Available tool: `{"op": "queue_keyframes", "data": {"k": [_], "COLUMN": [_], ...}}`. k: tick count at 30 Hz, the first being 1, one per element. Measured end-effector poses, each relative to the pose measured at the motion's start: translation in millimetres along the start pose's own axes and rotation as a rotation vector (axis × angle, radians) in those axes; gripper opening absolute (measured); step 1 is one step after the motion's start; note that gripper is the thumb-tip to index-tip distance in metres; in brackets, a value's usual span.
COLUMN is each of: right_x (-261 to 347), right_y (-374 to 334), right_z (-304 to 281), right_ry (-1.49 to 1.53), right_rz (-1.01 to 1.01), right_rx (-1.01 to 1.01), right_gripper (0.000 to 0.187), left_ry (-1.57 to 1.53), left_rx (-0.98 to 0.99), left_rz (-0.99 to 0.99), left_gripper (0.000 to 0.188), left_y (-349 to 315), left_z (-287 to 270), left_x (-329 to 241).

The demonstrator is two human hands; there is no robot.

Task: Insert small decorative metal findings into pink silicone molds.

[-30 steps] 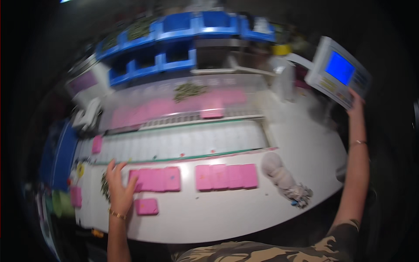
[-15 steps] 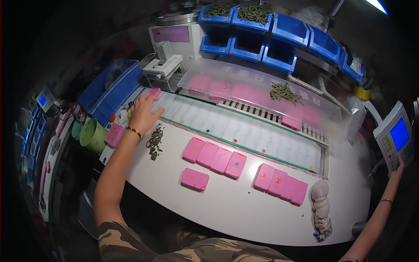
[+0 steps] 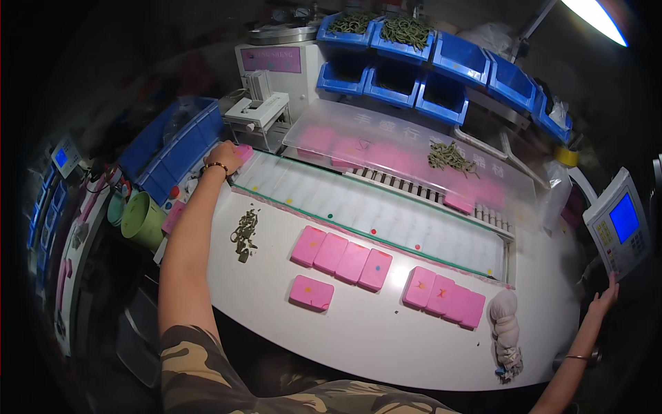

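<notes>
My left hand (image 3: 225, 157) is at the far left end of the long glass-topped channel (image 3: 331, 200). Its fingers curl against a pink block (image 3: 243, 152) there; the fingertips are partly hidden. At the far right my right hand (image 3: 605, 298) holds nothing, its fingers stretched up at the lower edge of a control panel (image 3: 619, 222) with a blue screen. Several pink blocks (image 3: 352, 262) stand in a row on the white table (image 3: 358, 331), with one lying apart nearer me. A second group of pink blocks (image 3: 441, 294) lies to the right.
Dark green dried scraps (image 3: 244, 236) lie left of the blocks. A knotted pale cloth bundle (image 3: 506, 328) is at the right. Blue bins (image 3: 460, 58) rise at the back, above a clear cover (image 3: 386, 124). A green bucket (image 3: 141, 219) stands at the left.
My left hand has gone farther up and in, its spread fingers now curled at the pink block. My right hand has dropped from the panel's keys to its lower edge.
</notes>
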State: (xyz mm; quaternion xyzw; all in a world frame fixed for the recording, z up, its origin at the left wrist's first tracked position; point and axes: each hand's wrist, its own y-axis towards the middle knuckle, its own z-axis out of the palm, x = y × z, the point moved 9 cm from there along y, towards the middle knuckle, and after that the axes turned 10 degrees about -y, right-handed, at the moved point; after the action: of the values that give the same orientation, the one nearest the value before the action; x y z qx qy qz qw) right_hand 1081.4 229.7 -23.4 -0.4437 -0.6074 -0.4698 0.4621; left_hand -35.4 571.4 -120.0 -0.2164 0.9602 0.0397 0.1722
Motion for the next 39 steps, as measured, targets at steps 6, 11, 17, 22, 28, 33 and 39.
{"op": "queue_keyframes", "data": {"k": [6,11,17,22,28,33,39], "right_x": [-0.1,-11.3,4.2,21.6,43.1,41.1,27.1], "right_y": [-83.1,-150.7,-254.2,-343.8,-422.6,-472.9,-532.7], "right_z": [0.6,29.6,62.1,88.7,105.0,110.2,119.6], "right_ry": [0.107,0.247,0.292,0.225,0.196,0.165,0.095], "right_rz": [-0.005,0.001,-0.104,-0.138,-0.164,-0.191,-0.112], "right_rx": [0.097,0.272,0.523,0.680,0.919,1.110,1.397], "right_gripper": [0.082,0.059,0.050,0.048,0.050,0.052,0.053], "left_ry": [-0.259,-0.500,-0.696,-0.720,-0.305,-0.257,-0.602], "left_rx": [-0.252,-0.589,-0.393,0.252,0.479,0.509,0.450], "left_rz": [0.130,0.495,0.707,0.775,0.943,0.891,0.881], "left_gripper": [0.068,0.049,0.042,0.048,0.069,0.069,0.055], "left_y": [-18.9,-96.1,-223.7,-304.9,-355.8,-357.3,-373.5], "left_z": [-44.9,-109.3,-107.4,-51.2,8.8,35.9,29.3], "left_x": [-31.9,-60.9,-117.1,-155.6,-165.2,-156.5,-190.2]}}
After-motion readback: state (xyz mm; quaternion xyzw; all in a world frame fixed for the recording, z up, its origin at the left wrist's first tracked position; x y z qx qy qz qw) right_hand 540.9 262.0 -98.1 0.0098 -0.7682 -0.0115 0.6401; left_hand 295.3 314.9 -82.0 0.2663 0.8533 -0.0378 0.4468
